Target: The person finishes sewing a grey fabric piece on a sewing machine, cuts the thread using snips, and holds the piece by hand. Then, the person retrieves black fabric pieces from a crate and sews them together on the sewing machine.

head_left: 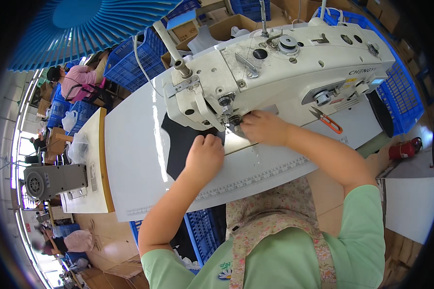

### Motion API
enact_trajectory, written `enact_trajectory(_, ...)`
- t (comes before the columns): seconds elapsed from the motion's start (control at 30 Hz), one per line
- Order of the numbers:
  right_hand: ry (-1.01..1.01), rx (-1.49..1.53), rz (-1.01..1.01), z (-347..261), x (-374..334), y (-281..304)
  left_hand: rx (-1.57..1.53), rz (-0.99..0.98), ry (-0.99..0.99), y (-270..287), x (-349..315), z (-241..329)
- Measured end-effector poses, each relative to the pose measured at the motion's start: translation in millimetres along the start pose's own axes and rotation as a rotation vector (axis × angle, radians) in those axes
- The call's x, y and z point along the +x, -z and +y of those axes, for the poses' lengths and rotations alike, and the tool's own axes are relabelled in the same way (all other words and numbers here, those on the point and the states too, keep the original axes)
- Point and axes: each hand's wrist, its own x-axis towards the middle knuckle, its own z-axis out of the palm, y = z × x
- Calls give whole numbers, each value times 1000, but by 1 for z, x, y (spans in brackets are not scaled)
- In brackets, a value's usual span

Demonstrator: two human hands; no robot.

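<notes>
A dark, flat piece of material (181, 144) lies on the white machine table, its right part running under the head of a white sewing machine (275, 72). My left hand (205, 156) is closed at the right edge of that piece, fingers curled down onto it. Beside the needle and presser foot (232, 120), my right hand (265, 128) is closed with its fingertips bunched. What those fingertips hold, if anything, is hidden by the hand and the machine parts.
Orange-handled scissors (329, 121) lie under the machine arm. A printed ruler (255, 180) follows the table's near edge. A blue fan (82, 24) fills the upper left. Blue crates (137, 60) stand behind, and a red extinguisher (405, 149) is at right. Other people sit at left.
</notes>
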Motion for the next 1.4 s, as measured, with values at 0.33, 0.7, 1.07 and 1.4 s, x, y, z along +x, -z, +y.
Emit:
enact_trajectory(0.33,119,40,-7,13,7,4,-124,67,34,-8,5,0)
enact_trajectory(0.7,2,92,16,10,2,-2,-270,45,82,-22,2,-2)
enact_trajectory(1.07,-10,117,7,10,3,-2,-351,83,132,-19,4,4)
enact_trajectory(1.4,-61,-7,53,-5,6,-4,-347,92,136,-21,4,8)
